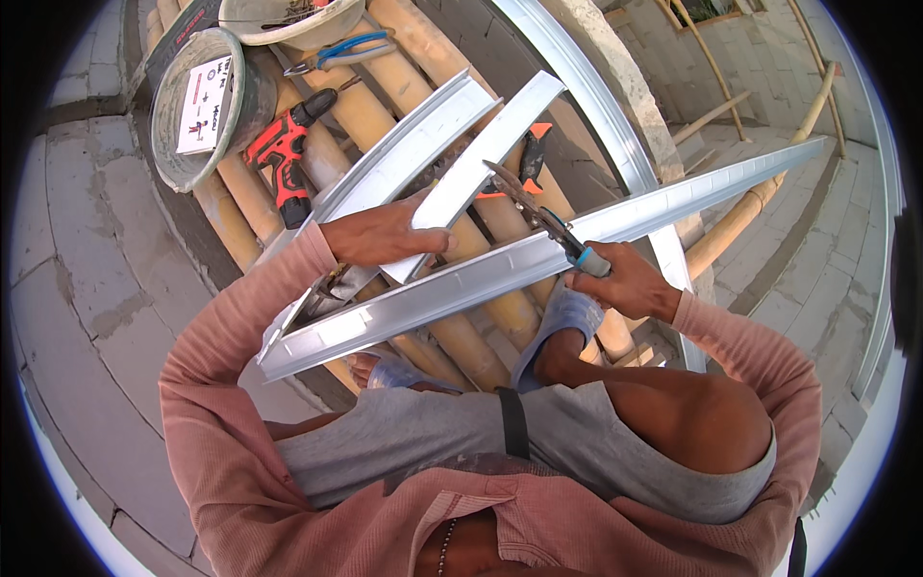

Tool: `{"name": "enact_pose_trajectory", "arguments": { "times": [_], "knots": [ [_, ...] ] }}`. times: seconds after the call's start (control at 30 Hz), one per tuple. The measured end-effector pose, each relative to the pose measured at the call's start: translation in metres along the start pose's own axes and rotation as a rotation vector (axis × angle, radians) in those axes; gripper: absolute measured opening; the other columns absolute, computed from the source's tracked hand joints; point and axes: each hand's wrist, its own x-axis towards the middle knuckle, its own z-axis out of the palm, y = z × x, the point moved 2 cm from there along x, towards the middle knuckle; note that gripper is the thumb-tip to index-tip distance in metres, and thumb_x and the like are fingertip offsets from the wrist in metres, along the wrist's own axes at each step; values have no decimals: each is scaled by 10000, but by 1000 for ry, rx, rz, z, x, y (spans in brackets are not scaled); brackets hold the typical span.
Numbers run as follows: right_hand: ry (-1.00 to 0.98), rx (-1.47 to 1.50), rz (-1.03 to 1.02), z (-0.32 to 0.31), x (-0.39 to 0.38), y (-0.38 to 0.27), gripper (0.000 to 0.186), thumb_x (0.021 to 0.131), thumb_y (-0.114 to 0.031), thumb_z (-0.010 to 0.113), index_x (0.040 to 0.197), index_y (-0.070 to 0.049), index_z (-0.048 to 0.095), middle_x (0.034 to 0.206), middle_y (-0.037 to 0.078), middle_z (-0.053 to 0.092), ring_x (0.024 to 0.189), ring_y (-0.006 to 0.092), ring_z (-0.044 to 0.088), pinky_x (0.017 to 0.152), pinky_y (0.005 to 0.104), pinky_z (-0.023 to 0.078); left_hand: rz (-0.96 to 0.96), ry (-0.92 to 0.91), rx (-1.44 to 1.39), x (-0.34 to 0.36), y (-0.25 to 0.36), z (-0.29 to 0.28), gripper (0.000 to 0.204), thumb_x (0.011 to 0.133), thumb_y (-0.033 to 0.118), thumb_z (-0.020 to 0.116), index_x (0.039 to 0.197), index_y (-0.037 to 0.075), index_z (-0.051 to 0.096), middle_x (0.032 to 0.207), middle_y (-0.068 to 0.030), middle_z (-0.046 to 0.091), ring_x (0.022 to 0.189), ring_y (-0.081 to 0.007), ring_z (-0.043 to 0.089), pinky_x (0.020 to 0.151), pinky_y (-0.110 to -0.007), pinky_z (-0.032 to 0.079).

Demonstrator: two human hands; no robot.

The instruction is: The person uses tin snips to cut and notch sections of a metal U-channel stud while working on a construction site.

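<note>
My left hand [389,234] is closed around the lower part of a short, light metal profile strip [481,168] that slants up and away. In my right hand [625,279] is a pair of tin snips [548,223], gripped by its grey and blue handles. The snips' jaws meet the right edge of the strip, about halfway up; whether they bite into it I cannot tell. Below both hands a long metal channel [663,204] lies slantwise across the bamboo. Another metal channel [437,120] runs behind my left hand, its near end close to the long channel's left end.
Bamboo poles [476,351] form the platform under my sandalled feet. A red and black drill [282,159], blue-handled pliers [346,50], an orange and black tool [532,162] and two buckets, one grey [165,130], one pale [332,27], lie beyond. Block walls [91,250] stand on either side.
</note>
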Motion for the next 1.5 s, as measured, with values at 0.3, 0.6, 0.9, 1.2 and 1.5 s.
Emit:
{"name": "enact_pose_trajectory", "arguments": {
  "times": [0.3,0.6,0.9,1.2,1.5],
  "knots": [
    [47,-102,16,-2,4,13,555,862,-470,695,1087,37,700,751,218,694,721,355,686,718,440,531,18,10,98,6,-11,4,790,969,496,602,1520,-23,374,1146,-171,664,1055,-247,628,973,-368,490],
    [-250,84,185,-6,2,-2,1087,844,-809,631,1504,30,423,1162,226,663,1084,296,652,934,420,513,7,-52,68,-3,-4,13,886,941,489,631,1588,5,266,1138,-211,667,1015,-262,640,934,-370,506],
    [-143,120,140,-11,9,-8,1089,800,-730,741,1497,45,425,1049,221,689,943,250,705,810,380,580,-26,2,129,-1,2,8,924,928,410,630,1622,1,177,1079,-232,673,937,-308,657,905,-389,521],
    [-61,160,153,-10,7,2,768,845,-535,779,1359,5,596,1123,182,714,1086,269,676,947,365,511,35,59,133,5,5,10,954,914,397,652,1627,0,157,1197,-342,621,1077,-390,636,1009,-432,476],
    [185,-168,-36,-17,14,-2,549,909,-455,710,1191,10,630,944,286,712,924,446,703,845,479,540,208,235,276,7,10,-1,955,884,369,664,1610,-34,192,1236,-367,607,1095,-456,635,987,-436,491]
  ]
}}
